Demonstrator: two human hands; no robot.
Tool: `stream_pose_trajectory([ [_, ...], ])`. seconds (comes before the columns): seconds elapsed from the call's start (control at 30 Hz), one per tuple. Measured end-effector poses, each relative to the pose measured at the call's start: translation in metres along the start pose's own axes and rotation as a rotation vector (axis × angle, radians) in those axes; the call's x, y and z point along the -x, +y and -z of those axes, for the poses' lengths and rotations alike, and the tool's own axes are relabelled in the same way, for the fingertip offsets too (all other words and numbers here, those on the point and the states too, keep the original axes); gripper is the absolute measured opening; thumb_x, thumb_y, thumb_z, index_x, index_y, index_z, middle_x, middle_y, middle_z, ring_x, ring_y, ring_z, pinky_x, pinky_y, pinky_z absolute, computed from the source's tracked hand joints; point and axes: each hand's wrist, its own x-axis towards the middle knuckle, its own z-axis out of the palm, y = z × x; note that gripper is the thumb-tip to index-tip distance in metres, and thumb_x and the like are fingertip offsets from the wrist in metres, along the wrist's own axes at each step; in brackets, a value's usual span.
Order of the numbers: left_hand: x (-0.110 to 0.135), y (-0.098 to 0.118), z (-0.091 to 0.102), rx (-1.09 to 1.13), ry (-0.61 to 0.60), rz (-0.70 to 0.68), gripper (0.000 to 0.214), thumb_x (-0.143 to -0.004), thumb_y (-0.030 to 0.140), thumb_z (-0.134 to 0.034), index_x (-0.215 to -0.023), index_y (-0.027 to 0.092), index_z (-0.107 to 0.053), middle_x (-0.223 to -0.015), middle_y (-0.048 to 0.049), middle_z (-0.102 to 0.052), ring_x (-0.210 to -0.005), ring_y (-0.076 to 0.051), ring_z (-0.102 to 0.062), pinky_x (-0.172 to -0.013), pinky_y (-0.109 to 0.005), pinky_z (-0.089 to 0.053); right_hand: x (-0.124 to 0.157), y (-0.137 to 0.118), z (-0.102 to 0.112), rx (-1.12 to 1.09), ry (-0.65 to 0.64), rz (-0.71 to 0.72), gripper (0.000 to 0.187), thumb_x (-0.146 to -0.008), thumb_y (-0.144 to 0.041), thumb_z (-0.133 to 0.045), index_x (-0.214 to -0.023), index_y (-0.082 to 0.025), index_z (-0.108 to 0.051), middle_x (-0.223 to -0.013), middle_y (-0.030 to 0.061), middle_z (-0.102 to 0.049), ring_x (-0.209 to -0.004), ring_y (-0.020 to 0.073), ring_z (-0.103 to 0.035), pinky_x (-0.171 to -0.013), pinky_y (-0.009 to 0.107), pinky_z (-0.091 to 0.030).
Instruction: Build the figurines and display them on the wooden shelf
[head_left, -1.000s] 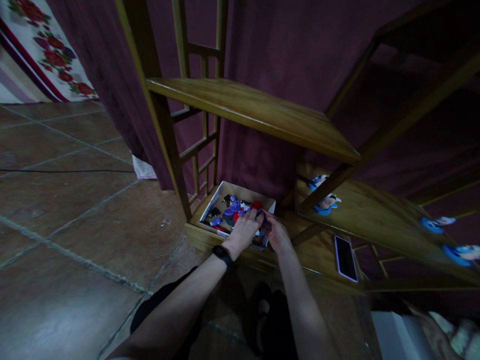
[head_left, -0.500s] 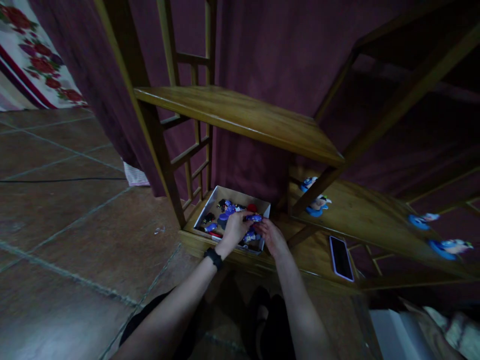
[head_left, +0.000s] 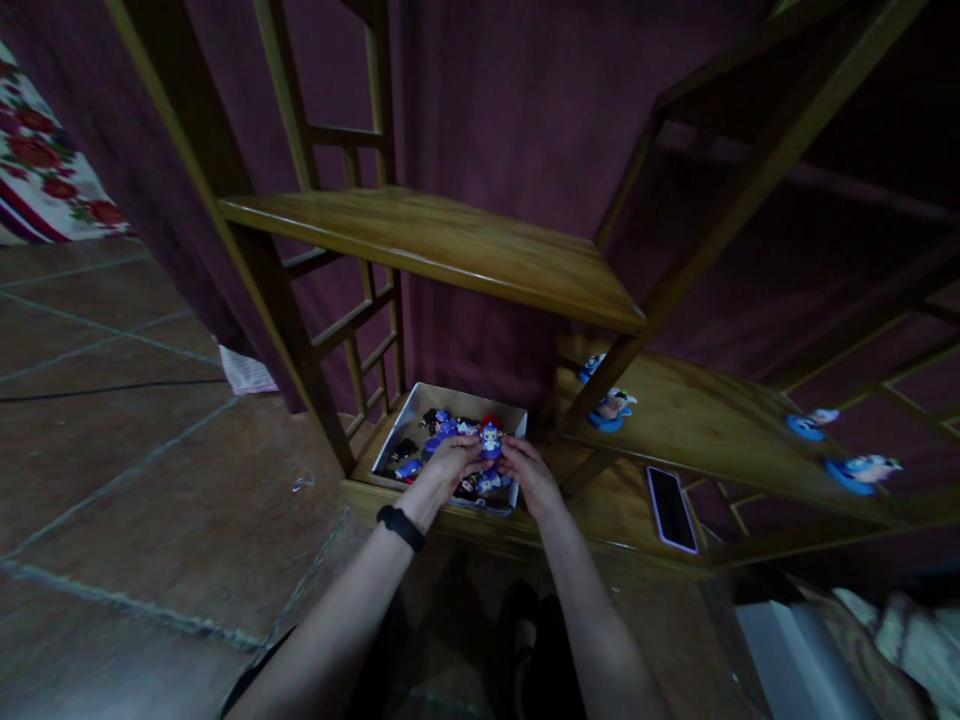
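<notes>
A shallow white box (head_left: pixel 405 421) of several small blue and red toy figures sits on the lowest board of a wooden shelf unit (head_left: pixel 450 240). Over the box, my left hand (head_left: pixel 450 460) and my right hand (head_left: pixel 525 472) hold one small blue figure (head_left: pixel 491 439) upright between their fingertips. A black band is on my left wrist. Both hands are pinched on the figure.
Three blue figures stand on the right-hand shelf board: one (head_left: pixel 609 405) near its left post, two (head_left: pixel 810 425) (head_left: pixel 862 470) farther right. A phone (head_left: pixel 670 508) lies flat on the bottom board right of the box. A tiled floor (head_left: pixel 112 450) and dark curtain (head_left: pixel 525 130) surround the shelf.
Both hands have lifted a blue figure out of the pile and turned it upright. The view has swung to the right and dipped slightly.
</notes>
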Motion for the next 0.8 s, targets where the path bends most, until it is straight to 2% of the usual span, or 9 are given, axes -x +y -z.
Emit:
stream_pose_trajectory([
  [0.17,0.0023,0.0008,-0.0008,-0.015,-0.024,0.031,0.008,-0.067,0.001,-0.066,-0.069,0.007,-0.062,-0.063,-0.0058,-0.065,-0.059,-0.015,-0.064,-0.066,-0.031,-0.057,-0.0009,-0.0012,0.0009,0.014,-0.017,-0.011,0.03,-0.056,-0.036,-0.072,-0.076,-0.018,-0.06,-0.067,-0.0007,-0.064,-0.059,0.0117,-0.059,-0.059,0.024,-0.046],
  [0.63,0.0014,-0.0022,0.0001,-0.021,0.012,0.086,0.008,-0.068,0.0,-0.065,-0.074,0.007,-0.064,-0.065,-0.0071,-0.067,-0.056,-0.014,-0.064,-0.059,-0.027,-0.057,-0.0001,-0.0007,0.0043,0.017,-0.012,-0.013,0.025,-0.054,-0.031,-0.072,-0.07,-0.018,-0.057,-0.067,-0.0021,-0.062,-0.059,0.0109,-0.058,-0.061,0.025,-0.047],
  [0.8,0.0013,-0.0015,0.0002,0.035,0.015,0.102,0.013,-0.067,0.001,-0.067,-0.076,0.009,-0.064,-0.067,-0.0055,-0.067,-0.057,-0.014,-0.064,-0.062,-0.029,-0.057,-0.0008,0.0002,0.0064,0.063,-0.033,0.085,0.023,-0.059,-0.034,-0.069,-0.073,-0.019,-0.06,-0.077,0.0002,-0.063,-0.07,0.0125,-0.059,-0.064,0.024,-0.046],
])
